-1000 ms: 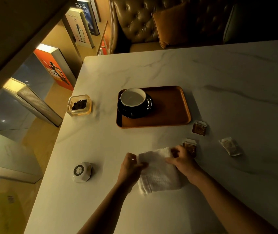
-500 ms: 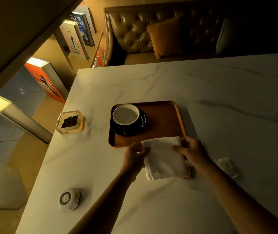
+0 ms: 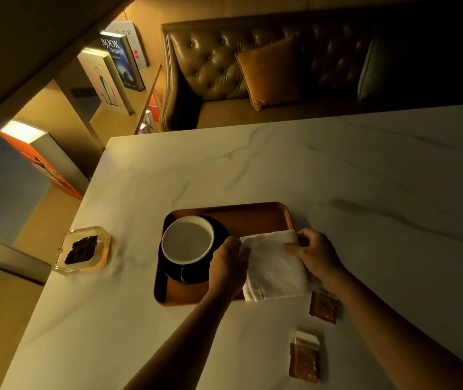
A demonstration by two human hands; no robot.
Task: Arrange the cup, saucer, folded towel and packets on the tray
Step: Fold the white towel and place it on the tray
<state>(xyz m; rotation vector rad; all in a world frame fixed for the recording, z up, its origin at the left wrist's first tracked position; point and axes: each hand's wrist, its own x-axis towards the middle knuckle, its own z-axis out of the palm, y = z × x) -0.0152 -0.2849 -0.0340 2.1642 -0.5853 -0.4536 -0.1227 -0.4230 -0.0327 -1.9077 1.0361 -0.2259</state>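
Over the tray's (image 3: 253, 213) right half, beside the cup (image 3: 187, 239) on its saucer (image 3: 196, 274), both hands, left (image 3: 229, 263) and right (image 3: 316, 256), pinch the towel's (image 3: 274, 267) edges to lay it flat; two packets (image 3: 323, 306) wait near the tray.

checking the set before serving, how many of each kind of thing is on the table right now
wooden tray: 1
cup: 1
black saucer: 1
folded white towel: 1
packets: 2
glass ashtray: 1
total: 7
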